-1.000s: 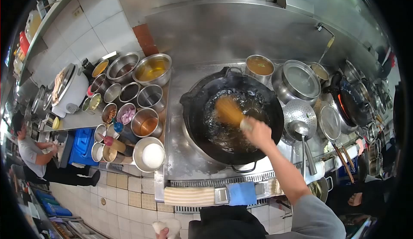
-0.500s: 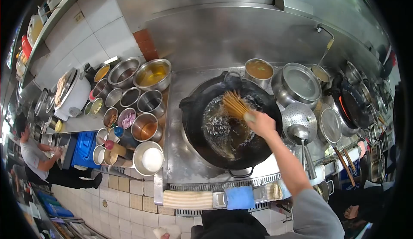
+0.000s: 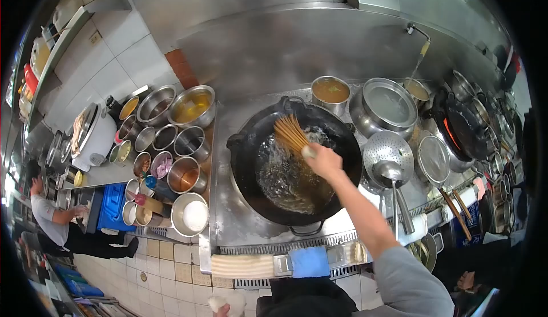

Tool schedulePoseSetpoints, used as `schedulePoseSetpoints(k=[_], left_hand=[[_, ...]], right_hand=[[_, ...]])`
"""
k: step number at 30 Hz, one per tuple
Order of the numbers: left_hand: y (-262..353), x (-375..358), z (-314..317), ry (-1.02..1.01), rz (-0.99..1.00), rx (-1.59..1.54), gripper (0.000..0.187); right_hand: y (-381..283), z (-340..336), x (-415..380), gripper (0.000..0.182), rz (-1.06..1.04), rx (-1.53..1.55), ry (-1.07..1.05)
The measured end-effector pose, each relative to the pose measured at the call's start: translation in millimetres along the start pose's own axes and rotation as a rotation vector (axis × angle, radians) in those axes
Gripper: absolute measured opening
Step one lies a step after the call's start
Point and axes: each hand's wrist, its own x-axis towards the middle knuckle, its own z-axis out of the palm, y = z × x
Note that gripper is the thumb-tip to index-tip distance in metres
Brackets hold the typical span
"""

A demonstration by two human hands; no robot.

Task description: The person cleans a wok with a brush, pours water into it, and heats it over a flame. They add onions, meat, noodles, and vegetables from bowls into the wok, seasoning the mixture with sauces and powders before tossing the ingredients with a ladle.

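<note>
My right hand [image 3: 323, 160] is wrapped around the pale bound end of a bamboo wok brush [image 3: 291, 135]. The brush's splayed bristles point to the far left over the inside of a large black wok [image 3: 349, 171]. Swirling, foamy water [image 3: 285, 188] lies in the bottom of the wok. At the lower edge of the view, my left hand [image 3: 223, 311] shows only a few fingers, closed against a bunched white cloth [image 3: 231, 301]; the rest of that hand is out of frame.
Left of the wok stand metal pots of ingredients, a bowl of yellow oil [image 3: 193, 107] and a bowl of white powder [image 3: 194, 213]. On the right are a lidded pot [image 3: 390, 104], a perforated skimmer [image 3: 388, 149] and a ladle [image 3: 391, 172]. Another person [image 3: 54, 214] works far left.
The brush and my right hand have shifted a little left and away from me. My left hand and the white cloth show slightly more. The whole view has shifted slightly.
</note>
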Motion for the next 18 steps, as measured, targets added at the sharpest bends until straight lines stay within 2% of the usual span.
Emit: schedulePoseSetpoints(k=[1,3,6,9,10,13,16,18], left_hand=[[1,-1,2,-0.005,0.010,0.015,0.052],[1,-4,3,-0.005,0.029,0.048,0.052],[1,-9,0,0.006,0.058,0.099,0.053],[-1,-15,-2,0.035,0.081,0.153,0.054],[0,-15,-2,0.038,0.084,0.169,0.054],[-1,-19,0,0.040,0.114,0.231,0.054],[-2,-21,2,0.031,0.132,0.273,0.055],[1,-22,1,0.031,0.148,0.305,0.056]], right_hand=[[-8,17,5,0.045,0.070,0.074,0.044],[-17,38,-25,0.048,0.001,0.119,0.013],[-21,7,-83,0.050,-0.190,0.009,-0.202],[-4,-13,-64,0.047,-0.116,-0.132,-0.195],[10,4,-42,0.037,-0.201,-0.084,0.022],[-15,34,-5,0.038,0.056,0.093,0.142],[-32,35,-54,0.045,-0.096,0.155,-0.076],[-35,12,-85,0.046,-0.090,0.061,-0.236]])
